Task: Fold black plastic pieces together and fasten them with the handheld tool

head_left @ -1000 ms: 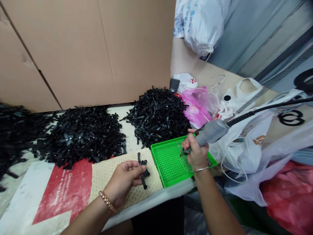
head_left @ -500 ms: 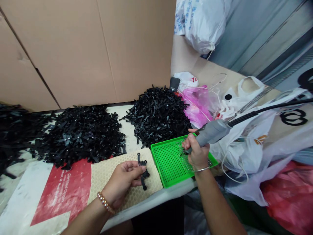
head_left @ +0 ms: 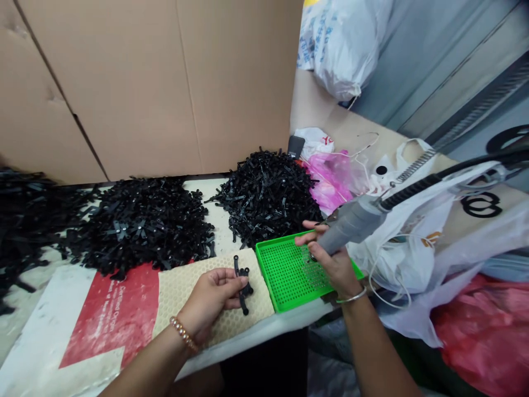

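My left hand [head_left: 219, 295] pinches small black plastic link pieces [head_left: 245, 286] between thumb and fingers, above a beige honeycomb-patterned mat [head_left: 182, 281]. A curved arm with round ends sticks out above and below the fingertips. Over the green perforated tray [head_left: 281, 275], my right hand [head_left: 333, 264] grips a grey electric screwdriver [head_left: 351, 220], its index and middle fingers partly stretched out. The tool slants down to the left, with its tip low over the tray. Small metal pieces [head_left: 316, 274], probably screws, lie in the tray's right half, partly behind the hand.
Heaps of black parts lie behind the mat, one in the middle [head_left: 144, 226], another to the right [head_left: 273, 193]. A tall cardboard panel [head_left: 144, 88] stands behind them. Plastic bags [head_left: 417, 220] crowd the right side. A black cable [head_left: 433, 179] and a spring [head_left: 415, 165] run from the screwdriver.
My right hand's fingers have loosened and stretched out along the screwdriver, which has shifted slightly left. My left hand keeps its hold on the black pieces. The view has shifted a little.
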`<state>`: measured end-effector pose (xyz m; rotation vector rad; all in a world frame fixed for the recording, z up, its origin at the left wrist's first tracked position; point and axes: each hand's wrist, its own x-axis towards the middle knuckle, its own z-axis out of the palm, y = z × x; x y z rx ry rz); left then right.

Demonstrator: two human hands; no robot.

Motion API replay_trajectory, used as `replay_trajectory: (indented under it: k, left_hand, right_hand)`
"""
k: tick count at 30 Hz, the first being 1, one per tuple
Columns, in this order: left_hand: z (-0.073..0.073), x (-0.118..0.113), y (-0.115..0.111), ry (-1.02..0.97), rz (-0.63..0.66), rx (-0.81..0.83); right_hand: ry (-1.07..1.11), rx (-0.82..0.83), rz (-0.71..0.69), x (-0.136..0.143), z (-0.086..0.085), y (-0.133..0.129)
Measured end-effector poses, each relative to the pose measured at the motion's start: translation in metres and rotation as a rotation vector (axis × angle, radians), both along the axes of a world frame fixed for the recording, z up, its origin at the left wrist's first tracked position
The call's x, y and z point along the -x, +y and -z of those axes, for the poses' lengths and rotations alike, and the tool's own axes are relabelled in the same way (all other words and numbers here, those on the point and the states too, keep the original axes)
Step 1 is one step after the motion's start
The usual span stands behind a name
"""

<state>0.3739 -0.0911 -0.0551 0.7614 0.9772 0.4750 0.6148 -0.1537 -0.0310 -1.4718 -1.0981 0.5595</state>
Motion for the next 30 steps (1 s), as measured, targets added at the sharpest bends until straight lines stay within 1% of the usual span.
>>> replay_trajectory:
  k: [3, 5, 7, 9, 12, 15, 19, 23, 26, 30]
  left_hand:
    - [0.002, 0.000, 0.000, 0.000, -0.004, -0.002]
    - [0.004, 0.000, 0.000, 0.001, -0.001, -0.010]
    - [0.005, 0.000, 0.000, 0.002, 0.003, -0.016]
    - [0.006, 0.000, -0.001, 0.007, 0.000, -0.019]
    - [0.006, 0.000, -0.001, 0.009, -0.009, -0.032]
    - [0.005, -0.001, -0.002, 0.003, -0.019, -0.032]
    - [0.004, -0.002, -0.002, -0.004, -0.032, -0.029]
    - [0.007, -0.001, -0.002, -0.018, -0.028, -0.030]
    - [0.009, -0.001, -0.003, -0.019, -0.041, -0.040]
    - [0.008, -0.001, -0.003, -0.015, -0.032, -0.048]
  right_hand:
    - [-0.125, 0.163, -0.104, -0.005, 0.014, -0.008]
    - [-0.080, 0.239, -0.135, -0.006, 0.023, -0.012]
    - [-0.010, 0.276, -0.184, -0.005, 0.026, -0.014]
    - [-0.008, 0.292, -0.214, -0.004, 0.026, -0.014]
    - [-0.110, 0.327, -0.236, -0.003, 0.023, -0.011]
    - [-0.291, 0.364, -0.272, 0.000, 0.022, -0.008]
    - [-0.543, 0.350, -0.277, 0.007, 0.023, -0.006]
    - [-0.627, 0.323, -0.296, 0.012, 0.018, -0.009]
    - [-0.704, 0.317, -0.325, 0.008, 0.011, -0.018]
    - [-0.781, 0.317, -0.225, -0.001, 0.006, -0.032]
